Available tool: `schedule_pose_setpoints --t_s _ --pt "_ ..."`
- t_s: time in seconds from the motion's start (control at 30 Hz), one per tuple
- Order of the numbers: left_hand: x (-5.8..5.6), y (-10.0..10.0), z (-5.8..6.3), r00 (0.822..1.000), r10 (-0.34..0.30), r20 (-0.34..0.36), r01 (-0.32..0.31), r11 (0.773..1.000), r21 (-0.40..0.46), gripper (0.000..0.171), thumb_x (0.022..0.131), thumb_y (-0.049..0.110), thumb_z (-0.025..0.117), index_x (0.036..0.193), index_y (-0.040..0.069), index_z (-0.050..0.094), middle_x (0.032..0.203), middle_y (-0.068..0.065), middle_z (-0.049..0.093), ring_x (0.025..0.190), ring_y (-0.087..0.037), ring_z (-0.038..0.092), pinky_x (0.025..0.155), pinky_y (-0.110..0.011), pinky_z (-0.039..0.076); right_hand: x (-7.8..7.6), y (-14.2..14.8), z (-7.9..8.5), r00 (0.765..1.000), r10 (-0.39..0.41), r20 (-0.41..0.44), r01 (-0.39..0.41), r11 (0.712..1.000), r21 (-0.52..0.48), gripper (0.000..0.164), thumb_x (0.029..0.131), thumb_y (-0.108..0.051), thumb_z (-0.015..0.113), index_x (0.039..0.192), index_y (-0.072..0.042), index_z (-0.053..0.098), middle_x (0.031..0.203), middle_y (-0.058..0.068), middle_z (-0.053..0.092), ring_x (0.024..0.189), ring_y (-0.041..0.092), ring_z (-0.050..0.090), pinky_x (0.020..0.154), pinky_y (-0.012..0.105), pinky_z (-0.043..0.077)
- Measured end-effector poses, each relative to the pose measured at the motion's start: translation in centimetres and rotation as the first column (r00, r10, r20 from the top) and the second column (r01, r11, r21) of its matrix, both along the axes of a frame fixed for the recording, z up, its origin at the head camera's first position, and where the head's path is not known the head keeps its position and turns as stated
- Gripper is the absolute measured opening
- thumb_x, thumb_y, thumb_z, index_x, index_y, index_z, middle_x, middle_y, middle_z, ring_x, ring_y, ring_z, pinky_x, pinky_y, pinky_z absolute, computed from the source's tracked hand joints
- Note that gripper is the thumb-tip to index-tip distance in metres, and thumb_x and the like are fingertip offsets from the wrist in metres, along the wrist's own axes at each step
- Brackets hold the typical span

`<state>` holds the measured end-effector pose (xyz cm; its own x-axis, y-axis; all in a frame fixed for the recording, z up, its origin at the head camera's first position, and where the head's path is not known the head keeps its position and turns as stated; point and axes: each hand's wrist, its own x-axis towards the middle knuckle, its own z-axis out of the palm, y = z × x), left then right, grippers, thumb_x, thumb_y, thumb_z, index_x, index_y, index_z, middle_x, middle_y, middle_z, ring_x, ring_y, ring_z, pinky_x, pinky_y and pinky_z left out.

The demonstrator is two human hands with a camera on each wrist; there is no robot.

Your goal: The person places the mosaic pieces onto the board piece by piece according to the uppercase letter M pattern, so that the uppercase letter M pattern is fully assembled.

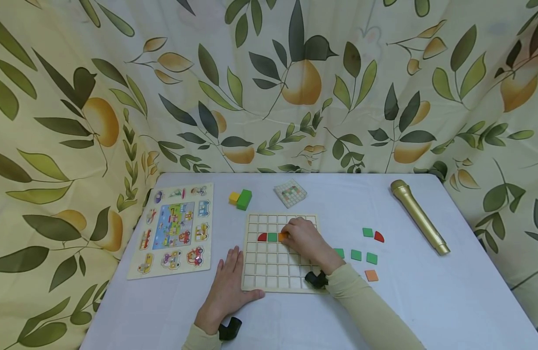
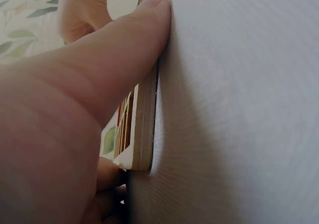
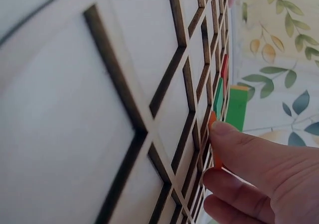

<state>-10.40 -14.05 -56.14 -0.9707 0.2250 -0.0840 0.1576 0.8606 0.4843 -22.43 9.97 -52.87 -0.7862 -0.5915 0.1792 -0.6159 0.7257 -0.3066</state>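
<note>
My right hand (image 1: pixel 305 239) pinches an orange square tile (image 3: pixel 215 147) between thumb and fingers at a cell of the wooden grid board (image 1: pixel 269 282). Left of that tile, in the same row, sit a green square tile (image 1: pixel 272 237) and a red quarter-circle tile (image 1: pixel 262 237). My left hand (image 1: pixel 225 289) lies at the board's lower left corner, its fingers extended along the left side. Its thumb (image 2: pixel 124 40) rests against the near edge. In the right wrist view, the orange tile stands tilted against the grid; whether it is seated in the cell I cannot tell.
Right of the board lie several green square tiles (image 1: pixel 355 255), a red quarter-circle (image 1: pixel 379 236) and another orange square (image 1: pixel 371 275). Behind it are green and yellow blocks (image 1: pixel 244 200) and a pattern card (image 1: pixel 290 193). A picture puzzle (image 1: pixel 137 253) lies left, a gold microphone (image 1: pixel 420 217) right.
</note>
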Motion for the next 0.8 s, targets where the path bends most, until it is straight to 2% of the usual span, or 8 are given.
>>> schedule_pose_setpoints --t_s 0.27,0.47,0.63,0.8 --pt "0.1 0.1 0.1 1.0 0.001 0.0 -0.001 1.0 -0.006 0.12 0.072 0.068 0.073 0.152 -0.005 0.023 0.16 -0.017 0.014 0.147 -0.031 0.008 0.114 -0.053 0.01 -0.1 0.0 -0.2 1.0 -0.005 0.013 0.005 1.0 0.016 0.022 0.082 -0.019 0.08 0.099 -0.007 0.073 0.09 0.001 0.064 0.087 0.021 0.057 0.077 0.04 0.048" --pt "0.1 0.1 0.1 1.0 -0.001 -0.009 0.001 1.0 0.0 0.119 0.072 0.068 0.073 0.152 -0.006 0.023 0.16 -0.019 0.014 0.146 -0.033 0.008 0.114 -0.054 0.011 0.1 0.2 -0.3 0.999 -0.018 0.027 0.017 1.0 0.025 0.023 0.084 -0.022 0.079 0.1 -0.008 0.073 0.094 0.001 0.064 0.09 0.022 0.058 0.081 0.04 0.048" --pt "0.1 0.1 0.1 1.0 -0.005 -0.01 0.005 1.0 -0.005 0.119 0.072 0.068 0.073 0.152 -0.006 0.023 0.16 -0.019 0.014 0.146 -0.033 0.008 0.114 -0.054 0.011 0.4 0.8 -0.1 0.999 -0.02 0.028 0.02 1.0 0.003 0.022 0.085 -0.023 0.077 0.102 -0.008 0.073 0.099 0.002 0.066 0.095 0.023 0.058 0.086 0.041 0.047" --pt "0.0 0.1 0.0 1.0 -0.001 -0.006 0.001 1.0 -0.006 0.12 0.071 0.068 0.073 0.152 -0.006 0.023 0.16 -0.018 0.014 0.146 -0.032 0.008 0.114 -0.054 0.01 0.6 1.5 0.0 1.0 -0.008 0.0 0.008 0.998 -0.055 0.019 0.086 -0.019 0.075 0.102 -0.007 0.074 0.098 0.003 0.066 0.096 0.024 0.059 0.086 0.042 0.047"
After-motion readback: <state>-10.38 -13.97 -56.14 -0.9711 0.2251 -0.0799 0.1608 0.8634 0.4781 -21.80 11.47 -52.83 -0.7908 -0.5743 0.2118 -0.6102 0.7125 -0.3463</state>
